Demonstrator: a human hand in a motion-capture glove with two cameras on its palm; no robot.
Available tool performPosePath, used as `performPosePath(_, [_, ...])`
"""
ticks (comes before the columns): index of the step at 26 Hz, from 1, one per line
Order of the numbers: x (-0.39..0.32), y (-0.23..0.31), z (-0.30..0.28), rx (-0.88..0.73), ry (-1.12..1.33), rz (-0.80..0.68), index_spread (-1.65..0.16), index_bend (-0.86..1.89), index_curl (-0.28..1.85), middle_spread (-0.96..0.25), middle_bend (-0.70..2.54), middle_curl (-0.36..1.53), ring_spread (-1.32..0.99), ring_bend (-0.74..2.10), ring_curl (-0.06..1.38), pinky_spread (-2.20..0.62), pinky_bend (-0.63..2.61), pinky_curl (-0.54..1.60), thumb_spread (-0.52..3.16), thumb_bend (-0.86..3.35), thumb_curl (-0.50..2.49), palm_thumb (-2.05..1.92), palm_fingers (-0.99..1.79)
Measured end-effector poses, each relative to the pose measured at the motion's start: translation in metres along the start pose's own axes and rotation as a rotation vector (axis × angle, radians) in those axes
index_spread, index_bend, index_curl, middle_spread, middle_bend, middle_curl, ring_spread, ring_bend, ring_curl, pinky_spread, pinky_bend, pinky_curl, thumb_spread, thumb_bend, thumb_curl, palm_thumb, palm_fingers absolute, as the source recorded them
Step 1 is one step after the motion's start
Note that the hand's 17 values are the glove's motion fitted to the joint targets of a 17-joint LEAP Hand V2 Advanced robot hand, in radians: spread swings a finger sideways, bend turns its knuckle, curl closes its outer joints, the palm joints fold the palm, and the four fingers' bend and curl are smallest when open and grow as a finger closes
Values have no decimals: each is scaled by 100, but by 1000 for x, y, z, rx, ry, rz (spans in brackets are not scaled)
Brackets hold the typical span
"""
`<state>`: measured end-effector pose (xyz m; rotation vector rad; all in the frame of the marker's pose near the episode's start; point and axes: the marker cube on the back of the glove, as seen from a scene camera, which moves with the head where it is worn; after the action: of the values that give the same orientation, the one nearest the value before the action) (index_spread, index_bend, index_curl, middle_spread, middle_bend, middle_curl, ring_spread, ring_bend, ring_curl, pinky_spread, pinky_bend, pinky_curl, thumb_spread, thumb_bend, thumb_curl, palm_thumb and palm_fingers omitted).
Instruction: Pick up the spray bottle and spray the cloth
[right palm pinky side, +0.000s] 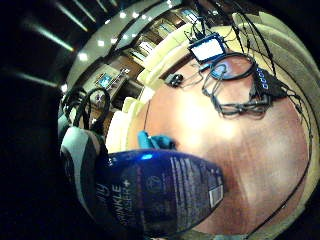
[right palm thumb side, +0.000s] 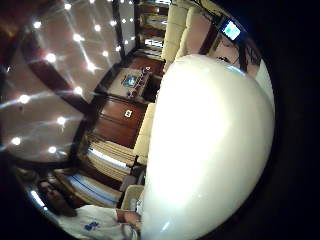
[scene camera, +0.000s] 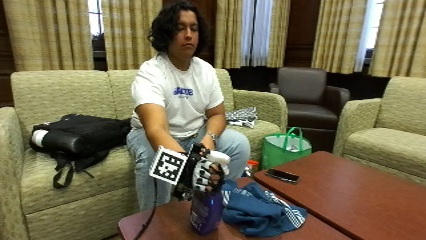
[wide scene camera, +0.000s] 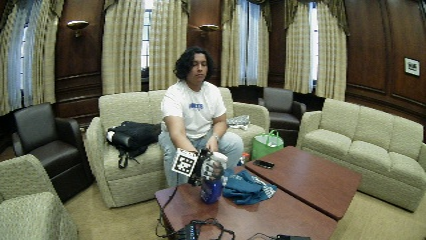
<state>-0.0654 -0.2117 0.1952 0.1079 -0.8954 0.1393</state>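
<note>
A dark blue spray bottle with a white trigger head stands upright on the brown table near its corner. My gloved right hand grips the bottle's neck and head from above, fingers curled round it. The blue cloth lies crumpled on the table right beside the bottle, toward the person's knees. In the little finger side palm view the bottle's labelled body fills the near field, with a bit of the cloth behind it. The white spray head fills the thumb side palm view. In the wide view the bottle and cloth sit together.
A black phone lies on the table beyond the cloth. Cables and a small screen lie at the table's far end. A green bag stands on the floor by the sofa, and a black backpack lies on the seat.
</note>
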Motion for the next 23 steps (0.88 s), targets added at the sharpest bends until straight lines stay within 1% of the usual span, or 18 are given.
performPosePath(4, [-8,16,-18,13,-6,-29,-28,21,38,-21,58,52,-21,59,43,-27,39,39,61,-2,57,97,142])
performPosePath(9, [-39,26,-52,103,-6,-89,-27,21,41,-21,60,53,-21,60,44,-28,42,40,58,-3,60,97,140])
performPosePath(12, [-62,33,-75,57,55,-104,-27,22,43,-21,61,53,-21,61,44,-29,42,40,56,-2,62,97,139])
performPosePath(14, [-79,38,-88,18,116,-90,-27,22,44,-21,61,53,-21,61,44,-29,43,40,56,-2,63,97,139])
performPosePath(16, [-96,38,-96,1,195,-117,-27,22,45,-21,62,53,-21,61,44,-29,43,40,55,-3,64,97,139])
performPosePath(19, [-123,28,-97,-29,361,-236,-27,22,47,-21,62,53,-21,62,44,-29,44,40,54,-3,65,97,138])
performPosePath(23, [-155,17,-83,-111,607,-368,-27,22,48,-21,63,53,-21,62,45,-30,44,40,54,-3,67,96,138])
